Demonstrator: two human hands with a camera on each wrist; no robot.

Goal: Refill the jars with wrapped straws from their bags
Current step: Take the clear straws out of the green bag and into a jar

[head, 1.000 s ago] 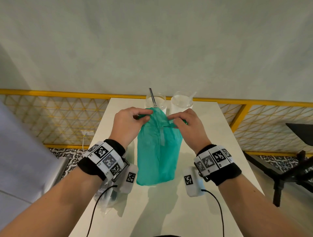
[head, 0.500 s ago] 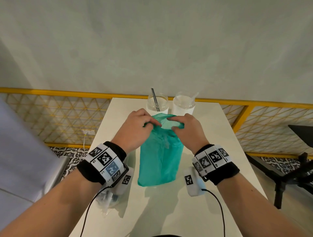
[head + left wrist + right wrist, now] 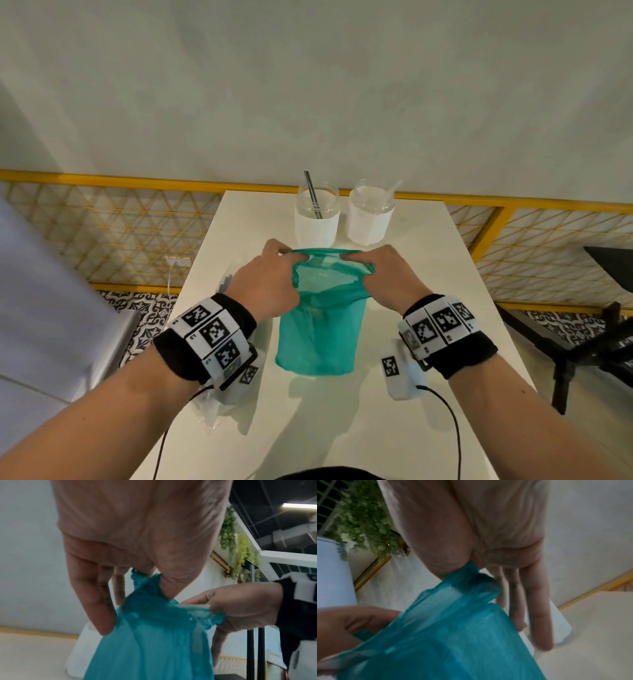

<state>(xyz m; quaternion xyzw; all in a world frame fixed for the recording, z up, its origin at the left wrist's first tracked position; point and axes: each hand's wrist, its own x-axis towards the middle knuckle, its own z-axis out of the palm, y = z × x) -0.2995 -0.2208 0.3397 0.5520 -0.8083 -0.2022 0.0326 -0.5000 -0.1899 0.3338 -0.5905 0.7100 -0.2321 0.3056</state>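
Note:
A teal plastic bag [image 3: 318,332] stands on the white table [image 3: 428,267], its mouth stretched wide. My left hand [image 3: 270,277] pinches the left side of the rim, seen close in the left wrist view on the teal bag [image 3: 154,635]. My right hand [image 3: 383,274] pinches the right side of the teal bag [image 3: 453,635]. Behind the bag stand two clear jars with white labels: the left jar [image 3: 317,219] holds a dark straw [image 3: 313,195], the right jar [image 3: 371,216] a pale one. What lies inside the bag is hard to make out.
A clear plastic bag [image 3: 219,407] lies on the table under my left wrist. A yellow lattice railing [image 3: 102,226] runs behind the table along a grey wall. A dark chair [image 3: 603,329] stands to the right. Cables run from both wrists.
The bag's top was bunched between my hands; both hands have come lower and pulled apart, spreading its mouth open. The jars now show fully behind it.

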